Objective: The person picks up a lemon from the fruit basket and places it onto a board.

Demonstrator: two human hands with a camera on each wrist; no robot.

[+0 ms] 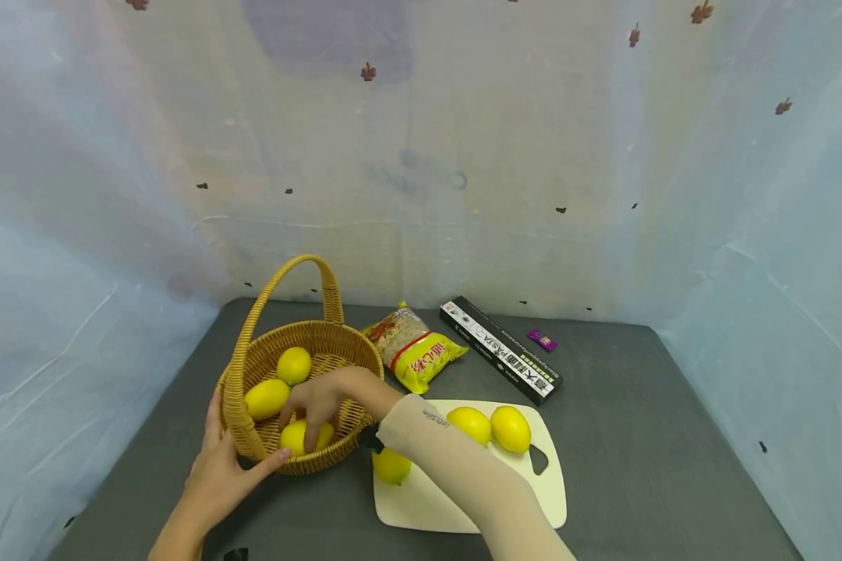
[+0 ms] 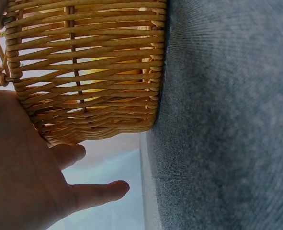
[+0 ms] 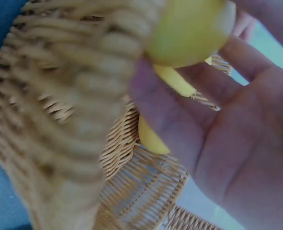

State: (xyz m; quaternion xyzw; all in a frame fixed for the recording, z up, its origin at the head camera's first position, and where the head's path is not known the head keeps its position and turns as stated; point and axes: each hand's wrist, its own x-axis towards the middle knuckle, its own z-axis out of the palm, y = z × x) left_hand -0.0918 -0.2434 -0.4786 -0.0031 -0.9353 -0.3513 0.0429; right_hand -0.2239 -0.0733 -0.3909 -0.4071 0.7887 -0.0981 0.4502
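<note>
In the head view, a woven wicker basket (image 1: 309, 466) with a tall arched handle stands at the left of the table. My left hand (image 1: 217, 475) rests against its near left side, thumb along the rim and fingers outside; the left wrist view shows those fingers (image 2: 100, 192) fairly straight and spread. Inside the basket, my right hand (image 1: 319, 401) grips a lemon (image 1: 295, 438) from above near the front wall. The right wrist view shows this lemon (image 3: 191, 33) between thumb and fingers. Two more lemons, one front (image 1: 267, 400) and one rear (image 1: 294, 365), lie in the basket.
A white cutting board (image 1: 428, 510) holds three lemons, including one (image 1: 511, 428) by its handle hole; the right forearm crosses above it. Behind lie a yellow pasta bag (image 1: 421, 354), a long black pasta box (image 1: 501, 347) and a small purple packet (image 1: 542, 340).
</note>
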